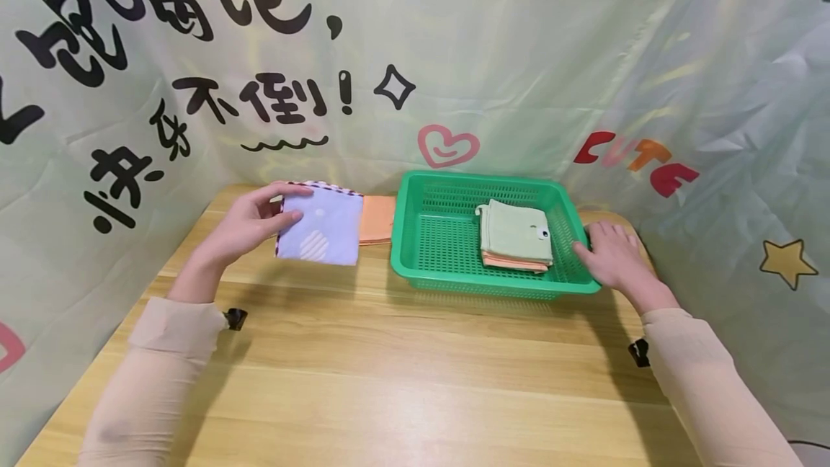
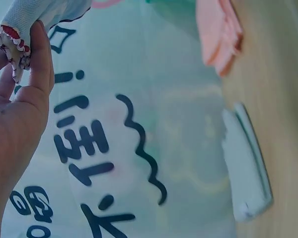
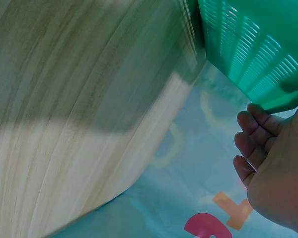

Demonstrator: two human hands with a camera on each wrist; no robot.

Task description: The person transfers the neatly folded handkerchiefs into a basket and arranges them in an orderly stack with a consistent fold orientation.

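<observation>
The person's left hand [image 1: 243,225] pinches a folded, roughly square lavender cloth with a checked edging [image 1: 324,222] by its left edge, thumb on the near face; the cloth is held above the pale wood-grain table [image 1: 415,380], its free side pointing right, towards a rectangular green plastic mesh basket [image 1: 403,225]; that sideways gap is the relation to judge by, since the basket's long axis runs left to right and its left end is the nearer one; a folded orange cloth [image 1: 376,220] lies in the gap beside that end, and the left wrist view shows a folded pale blue cloth [image 2: 247,168] on the table below; inside the basket, a folded pale green cloth with an eye patch [image 1: 512,233] sits on orange fabric [image 1: 515,261] in the right half; the right hand [image 1: 612,254] grips the right end's rim, thumb over it and fingers outside, well apart from the lavender cloth.
</observation>
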